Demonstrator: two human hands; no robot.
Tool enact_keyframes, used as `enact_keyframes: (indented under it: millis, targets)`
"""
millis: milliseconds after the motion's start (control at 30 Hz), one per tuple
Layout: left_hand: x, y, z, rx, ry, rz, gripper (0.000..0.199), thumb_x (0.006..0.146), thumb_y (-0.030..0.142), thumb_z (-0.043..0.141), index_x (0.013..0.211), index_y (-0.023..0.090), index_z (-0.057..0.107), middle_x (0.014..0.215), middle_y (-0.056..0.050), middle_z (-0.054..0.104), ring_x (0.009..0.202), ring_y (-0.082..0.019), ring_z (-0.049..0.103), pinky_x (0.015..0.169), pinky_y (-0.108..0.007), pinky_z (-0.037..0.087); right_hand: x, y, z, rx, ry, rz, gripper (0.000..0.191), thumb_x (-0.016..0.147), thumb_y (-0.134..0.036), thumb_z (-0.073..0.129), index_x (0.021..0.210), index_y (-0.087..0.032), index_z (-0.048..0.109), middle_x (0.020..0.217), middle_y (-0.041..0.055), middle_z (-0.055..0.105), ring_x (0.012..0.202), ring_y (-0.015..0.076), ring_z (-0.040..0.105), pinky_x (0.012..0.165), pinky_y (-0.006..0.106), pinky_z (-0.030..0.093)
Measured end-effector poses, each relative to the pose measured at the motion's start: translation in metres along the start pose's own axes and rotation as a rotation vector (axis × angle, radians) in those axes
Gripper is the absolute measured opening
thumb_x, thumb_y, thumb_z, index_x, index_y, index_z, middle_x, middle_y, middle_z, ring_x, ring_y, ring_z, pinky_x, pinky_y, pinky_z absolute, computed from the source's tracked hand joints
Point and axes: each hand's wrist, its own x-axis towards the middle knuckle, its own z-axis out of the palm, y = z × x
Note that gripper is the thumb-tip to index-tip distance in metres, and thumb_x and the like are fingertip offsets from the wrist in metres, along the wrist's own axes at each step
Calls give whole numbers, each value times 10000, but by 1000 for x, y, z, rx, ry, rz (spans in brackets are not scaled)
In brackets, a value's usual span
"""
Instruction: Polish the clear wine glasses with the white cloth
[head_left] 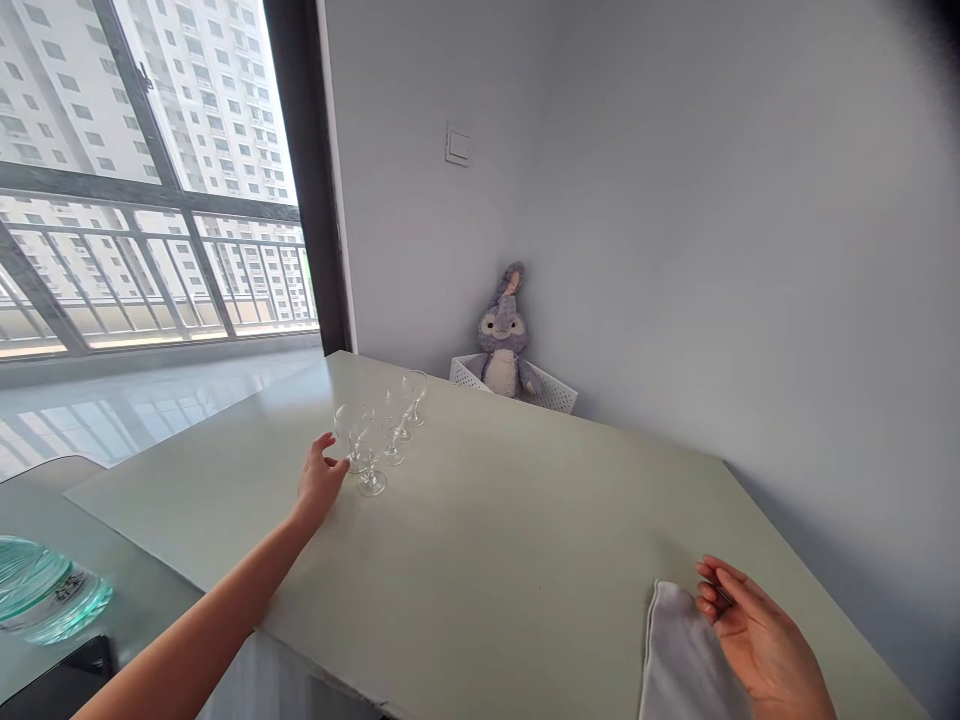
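Several clear stemmed glasses [373, 458] stand upright in a close group on the pale green table. My left hand [322, 480] reaches to the near-left glass [352, 425], thumb and fingers apart beside its lower part. Whether the skin touches the glass, I cannot tell. At the lower right, a folded light grey cloth [679, 660] lies by the table's near side. Just right of it is my right hand [761, 630], palm turned inward and fingers loosely bent, with nothing visible between them. The hand overlaps the cloth's right edge, which is partly hidden.
The table [510, 540] reaches the walls at the back and right. Behind its far edge, a plush rabbit [502, 350] sits in a white perforated basket [559, 395]. At lower left are a water-filled clear container [52, 590] and a dark phone [67, 680] on a lower surface.
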Motion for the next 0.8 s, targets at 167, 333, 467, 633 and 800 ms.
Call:
enact_keyframes:
  millis: [167, 333, 467, 633, 800]
  targets:
    - [24, 8, 3, -110, -195, -1, 635, 623, 322, 605, 1226, 220, 432, 954, -57, 649, 683, -142, 571, 662, -263, 411, -1, 0, 2, -8, 10, -30, 346, 446, -249, 788, 752, -154, 656, 744, 13, 595, 541, 80, 497, 394, 158, 431]
    - [22, 3, -1, -168, -196, -53, 400, 604, 405, 600, 930, 176, 631, 774, -38, 657, 661, -158, 574, 603, -245, 399, -3, 0, 2, -35, 1, -23, 337, 460, -253, 784, 756, -153, 658, 753, 23, 601, 547, 88, 506, 403, 169, 441]
    - [1, -9, -17, -148, -161, -83, 386, 625, 422, 569, 920, 179, 624, 812, -46, 662, 700, -171, 583, 607, -245, 401, -5, -2, 1, -45, 5, -26, 329, 457, -257, 781, 743, -156, 656, 737, 17, 601, 538, 83, 501, 401, 165, 433]
    - [-29, -12, -28, -67, -229, -45, 430, 660, 436, 529, 1000, 182, 598, 917, -52, 668, 819, -195, 591, 671, -248, 414, -4, -1, 4, -93, 2, -52, 340, 460, -292, 768, 752, -167, 648, 733, 5, 601, 540, 77, 499, 419, 165, 431]
    - [-45, -6, -28, 61, -339, 18, 508, 692, 419, 472, 1140, 189, 535, 814, -42, 661, 748, -196, 588, 659, -271, 416, -22, 3, 2, -496, -10, -228, 315, 600, -432, 646, 808, -194, 641, 821, 40, 635, 598, 141, 563, 502, 257, 489]
